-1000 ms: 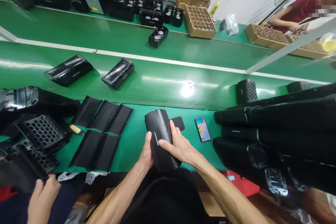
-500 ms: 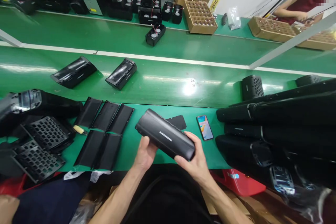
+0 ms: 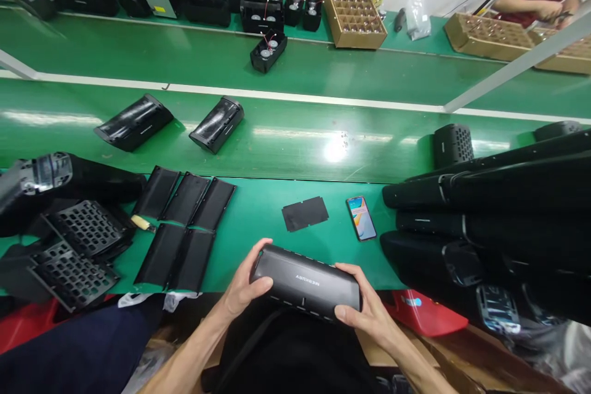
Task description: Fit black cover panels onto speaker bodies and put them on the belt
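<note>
- Gripping a black case (image 3: pixel 295 295) at both ends, with left hand (image 3: pixel 242 286) and right hand (image 3: pixel 364 305) clamped on it.
- Angled inward from below, facing each other along the case.
- Held across the near edge of the worktop (image 3: pixel 258 203), roughly parallel to that edge.
- Beyond, open green around a flat black sheet (image 3: pixel 305 214) and a phone (image 3: pixel 361 218).
- Bounded left by five black panels (image 3: pixel 184 200), right by stacked black casings (image 3: pixel 521 191).
</note>
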Demonstrator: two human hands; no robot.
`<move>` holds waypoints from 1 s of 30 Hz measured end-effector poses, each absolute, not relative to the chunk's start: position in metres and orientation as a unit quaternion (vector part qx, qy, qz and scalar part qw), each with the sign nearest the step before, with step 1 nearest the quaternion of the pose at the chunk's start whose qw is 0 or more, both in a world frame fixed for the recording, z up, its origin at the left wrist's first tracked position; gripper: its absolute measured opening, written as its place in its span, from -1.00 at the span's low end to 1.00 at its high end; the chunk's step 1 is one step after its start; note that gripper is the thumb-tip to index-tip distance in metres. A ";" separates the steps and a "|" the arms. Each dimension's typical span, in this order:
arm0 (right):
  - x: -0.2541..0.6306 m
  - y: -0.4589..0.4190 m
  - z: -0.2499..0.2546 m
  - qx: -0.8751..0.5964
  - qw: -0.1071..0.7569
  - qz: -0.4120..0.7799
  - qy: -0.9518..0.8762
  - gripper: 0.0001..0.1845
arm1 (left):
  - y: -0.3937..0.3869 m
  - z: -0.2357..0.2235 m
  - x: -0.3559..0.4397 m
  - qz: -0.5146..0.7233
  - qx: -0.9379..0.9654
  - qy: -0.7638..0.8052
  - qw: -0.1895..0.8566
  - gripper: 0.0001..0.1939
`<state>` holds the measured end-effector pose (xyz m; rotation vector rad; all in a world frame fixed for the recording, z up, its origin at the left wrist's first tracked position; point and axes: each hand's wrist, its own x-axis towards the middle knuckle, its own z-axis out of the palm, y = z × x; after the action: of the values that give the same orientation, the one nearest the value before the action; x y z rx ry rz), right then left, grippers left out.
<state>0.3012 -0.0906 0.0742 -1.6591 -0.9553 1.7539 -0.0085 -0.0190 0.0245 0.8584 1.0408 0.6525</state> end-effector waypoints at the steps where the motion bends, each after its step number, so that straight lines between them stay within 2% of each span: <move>1: 0.303 -0.091 0.072 -0.615 0.257 0.651 -0.364 -0.08 | -0.021 0.023 -0.009 0.290 0.387 0.477 0.734 -0.14; 3: 0.307 -0.090 0.068 -0.611 0.236 0.645 -0.394 0.00 | -0.021 0.022 -0.013 0.268 0.389 0.474 0.743 -0.16; 6: 0.308 -0.089 0.065 -0.601 0.228 0.638 -0.424 0.10 | -0.018 0.026 -0.019 0.236 0.414 0.460 0.749 -0.09; 11: 0.298 -0.091 0.069 -0.602 0.263 0.639 -0.400 -0.14 | -0.021 0.030 -0.016 0.254 0.423 0.486 0.721 -0.17; 17: 0.301 -0.068 0.067 -0.600 0.256 0.676 -0.342 -0.17 | -0.030 0.017 -0.003 0.292 0.325 0.557 0.707 -0.27; 19: 0.305 -0.060 0.062 -0.595 0.265 0.676 -0.343 -0.08 | -0.030 0.016 0.000 0.321 0.255 0.563 0.717 -0.27; 23: 0.287 -0.057 0.043 -0.567 0.431 0.628 -0.313 0.29 | -0.029 0.017 0.010 0.397 0.076 0.531 0.745 -0.21; 25: 0.263 -0.056 0.032 -0.561 0.449 0.615 -0.324 0.39 | -0.028 0.014 0.020 0.426 0.006 0.495 0.757 -0.26; 27: 0.240 -0.051 0.028 -0.573 0.391 0.613 -0.378 0.34 | -0.027 0.007 0.031 0.425 -0.023 0.441 0.790 -0.37; 30: 0.231 -0.035 0.043 -0.583 0.336 0.592 -0.444 0.09 | -0.021 0.000 0.037 0.356 0.018 0.380 0.854 -0.44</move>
<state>0.2314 -0.0346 0.0430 -1.5220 -1.1570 1.5436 0.0369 -0.0214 -0.0004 0.0385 0.7989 0.7482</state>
